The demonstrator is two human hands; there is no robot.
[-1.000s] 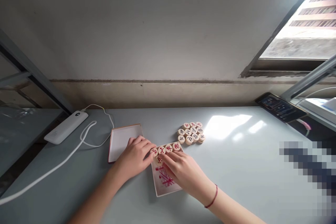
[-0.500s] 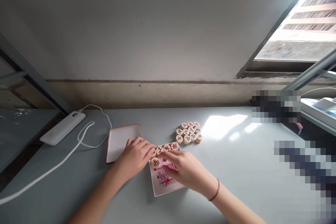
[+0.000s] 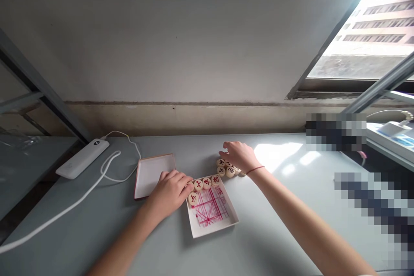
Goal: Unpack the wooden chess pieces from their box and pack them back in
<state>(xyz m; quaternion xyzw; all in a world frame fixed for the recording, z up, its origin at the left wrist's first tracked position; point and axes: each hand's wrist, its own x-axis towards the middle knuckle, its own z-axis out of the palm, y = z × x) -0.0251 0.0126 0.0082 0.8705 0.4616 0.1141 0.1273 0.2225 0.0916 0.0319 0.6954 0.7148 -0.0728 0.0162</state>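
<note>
A shallow white box tray [image 3: 226, 221] with a red line drawing inside lies on the grey table, holding several round wooden chess discs [image 3: 203, 184] with red characters along its far and left edges. My left hand [image 3: 170, 192] rests against the tray's left rim, fingers curled at the discs. My right hand [image 3: 238, 155] is stretched out over a cluster of loose wooden discs [image 3: 226, 170] beyond the tray, fingers bent down on them; whether it grips one is hidden.
The box lid [image 3: 152, 174] lies open-side up left of the tray. A white power bank [image 3: 82, 158] with a white cable [image 3: 80, 197] sits at the far left. A wall runs behind the table, a metal frame stands at left, and a window at right.
My right hand left the tray and reached forward to the loose pile of discs. The tray's red drawing is now uncovered. My left hand stayed at the tray's left rim.
</note>
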